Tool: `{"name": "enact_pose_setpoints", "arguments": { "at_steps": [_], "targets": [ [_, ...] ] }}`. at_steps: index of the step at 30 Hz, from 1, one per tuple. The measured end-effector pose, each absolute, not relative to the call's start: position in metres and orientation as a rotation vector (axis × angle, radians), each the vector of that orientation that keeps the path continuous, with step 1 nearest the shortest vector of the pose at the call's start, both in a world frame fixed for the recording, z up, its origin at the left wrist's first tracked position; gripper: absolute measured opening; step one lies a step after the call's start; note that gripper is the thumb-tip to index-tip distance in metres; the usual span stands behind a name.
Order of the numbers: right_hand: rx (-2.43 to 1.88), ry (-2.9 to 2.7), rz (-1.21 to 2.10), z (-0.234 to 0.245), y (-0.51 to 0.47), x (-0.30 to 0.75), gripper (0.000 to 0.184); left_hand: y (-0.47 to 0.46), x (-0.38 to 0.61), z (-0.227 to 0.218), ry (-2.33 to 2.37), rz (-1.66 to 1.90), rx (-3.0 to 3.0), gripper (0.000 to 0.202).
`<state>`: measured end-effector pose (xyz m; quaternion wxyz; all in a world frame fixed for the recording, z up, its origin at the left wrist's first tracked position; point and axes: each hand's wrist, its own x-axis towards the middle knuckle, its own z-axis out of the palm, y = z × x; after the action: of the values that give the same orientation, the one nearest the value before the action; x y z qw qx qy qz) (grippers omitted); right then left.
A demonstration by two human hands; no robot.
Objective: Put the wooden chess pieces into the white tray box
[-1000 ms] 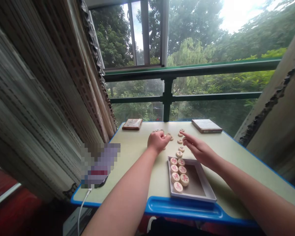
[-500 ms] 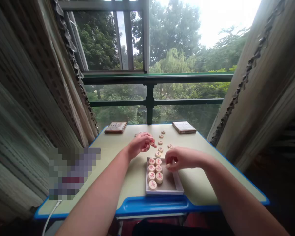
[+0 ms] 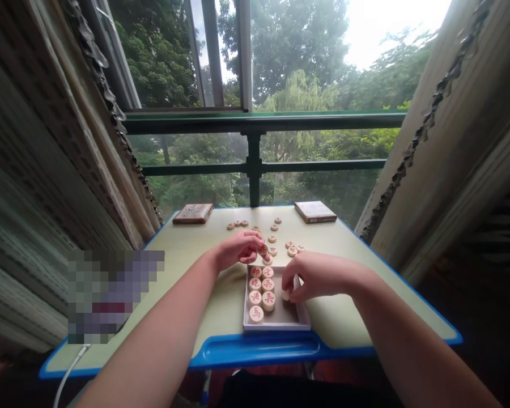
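Observation:
A shallow white box sits near the table's front edge, with several round Chinese chess pieces bearing red characters in two columns on its left side. My left hand pinches a red-marked chess piece just beyond the box's far edge. Over the right half of the box, my right hand is closed on another chess piece, its face mostly hidden by the fingers. Past the hands, several loose chess pieces are scattered on the table.
The pale table has a blue rim and a blue pen tray in front. A brown flat box and a whitish one lie at the far corners. A blurred object with a white cable is at left.
My left hand has come nearer the box with its chess piece. My right hand has lowered its piece farther into the box's right half. The view has shifted slightly.

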<state>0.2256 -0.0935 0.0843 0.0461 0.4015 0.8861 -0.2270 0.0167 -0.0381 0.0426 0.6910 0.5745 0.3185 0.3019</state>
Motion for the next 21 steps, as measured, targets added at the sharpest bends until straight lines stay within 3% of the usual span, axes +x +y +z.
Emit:
{"name": "enact_pose_setpoints", "arguments": {
  "at_steps": [6, 11, 21],
  "targets": [
    [1.228, 2.680, -0.693, 0.081, -0.094, 0.226, 0.028, -0.031, 0.019, 0.034, 0.848, 0.898, 1.263, 0.015],
    [1.148, 2.770, -0.736, 0.083, -0.094, 0.222, 0.019, -0.028, 0.017, 0.031, 0.900, 1.094, 1.232, 0.016],
    [1.148, 2.696, -0.709, 0.081, -0.091, 0.220, 0.022, -0.032, 0.016, 0.033, 0.913, 1.101, 1.226, 0.017]
  ]
}}
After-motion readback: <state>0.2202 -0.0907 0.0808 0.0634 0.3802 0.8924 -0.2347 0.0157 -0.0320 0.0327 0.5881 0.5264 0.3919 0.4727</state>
